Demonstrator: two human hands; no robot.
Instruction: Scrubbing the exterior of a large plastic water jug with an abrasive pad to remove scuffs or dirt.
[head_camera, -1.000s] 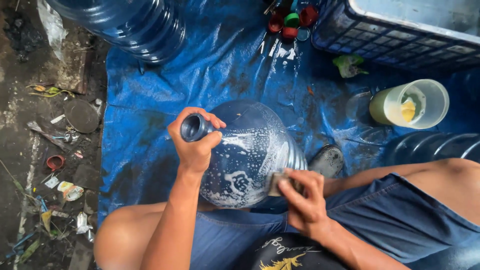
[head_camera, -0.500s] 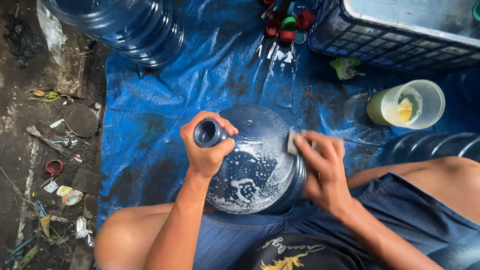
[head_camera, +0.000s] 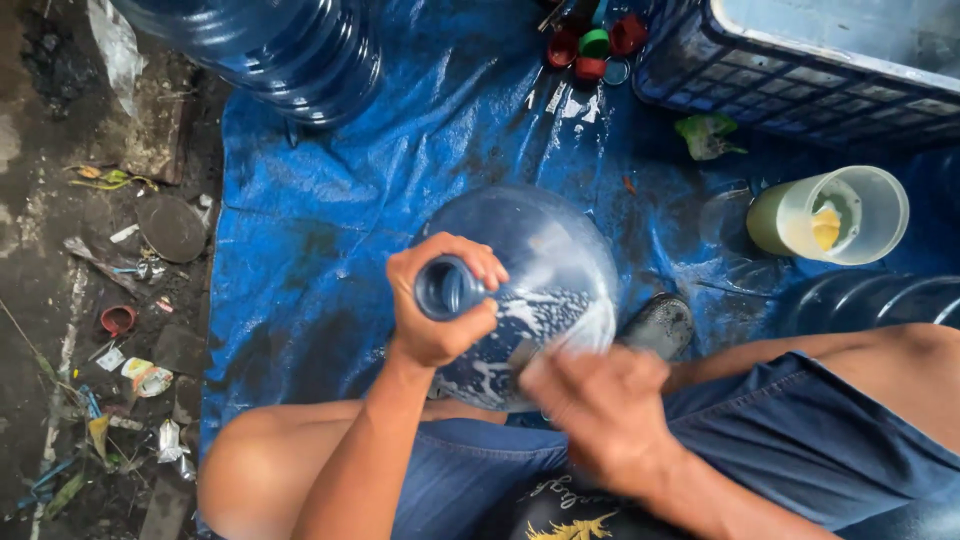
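my left hand (head_camera: 440, 310) wraps the neck of the jug (head_camera: 530, 290), fingers curled tight around the mouth. the jug stands between my knees on the blue tarp (head_camera: 330, 200), soap foam on its shoulder. my right hand (head_camera: 600, 410) is blurred against the foamy side; i cannot tell how its fingers are set. a cup (head_camera: 830, 215) lies near, right of the jug.

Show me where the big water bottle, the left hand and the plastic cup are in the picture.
big water bottle (head_camera: 545, 235): head view, on its bare rounded shoulder.
left hand (head_camera: 440, 330): head view, middle of the hand gripping the bottle's neck.
plastic cup (head_camera: 775, 220): head view, on its side wall.
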